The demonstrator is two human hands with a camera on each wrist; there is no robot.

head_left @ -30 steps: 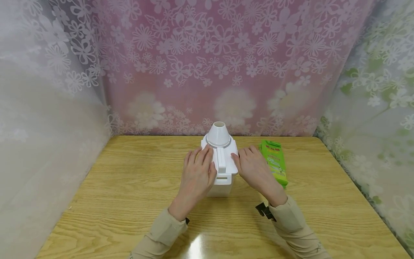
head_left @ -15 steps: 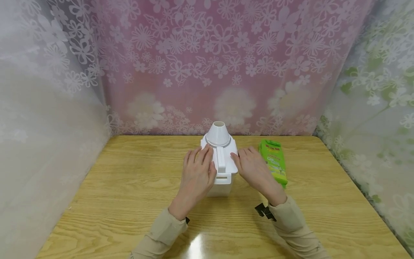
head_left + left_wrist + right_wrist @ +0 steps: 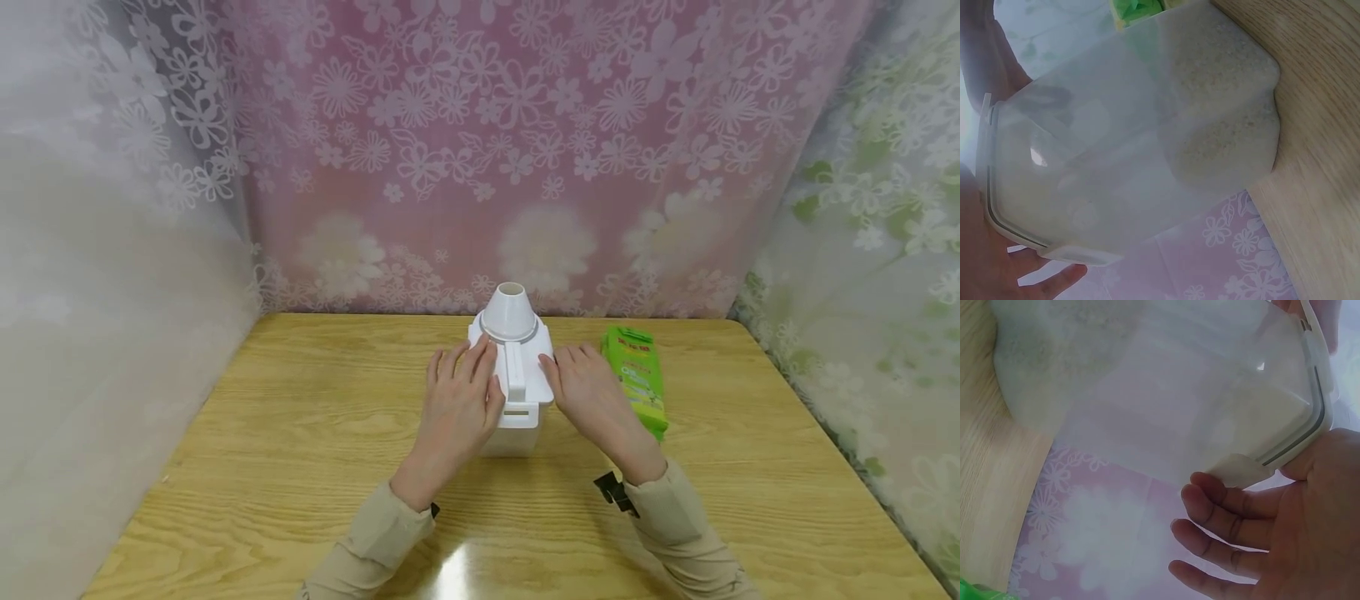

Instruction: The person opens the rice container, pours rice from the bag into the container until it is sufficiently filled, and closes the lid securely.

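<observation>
A translucent plastic storage box (image 3: 1110,144) stands on the table, its lower part filled with pale, rice-like grains (image 3: 1222,147). Its white lid (image 3: 537,377) is on, topped by an upright cone-shaped cup (image 3: 510,318). My left hand (image 3: 459,407) lies over the lid's left side; in the left wrist view some of its fingers reach down past the edge beside a white side clip (image 3: 1082,255). My right hand (image 3: 597,402) holds the lid's right edge, thumb on top, index finger against the clip (image 3: 1240,471). Its other fingers are loosely bent beside the box.
A green packet (image 3: 636,375) lies on the wooden table (image 3: 322,417) just right of the right hand. Pink flowered curtain (image 3: 420,167) hangs behind the table, with pale curtains at both sides.
The box and both hands look almost unchanged; the whole head view has shifted very slightly.
</observation>
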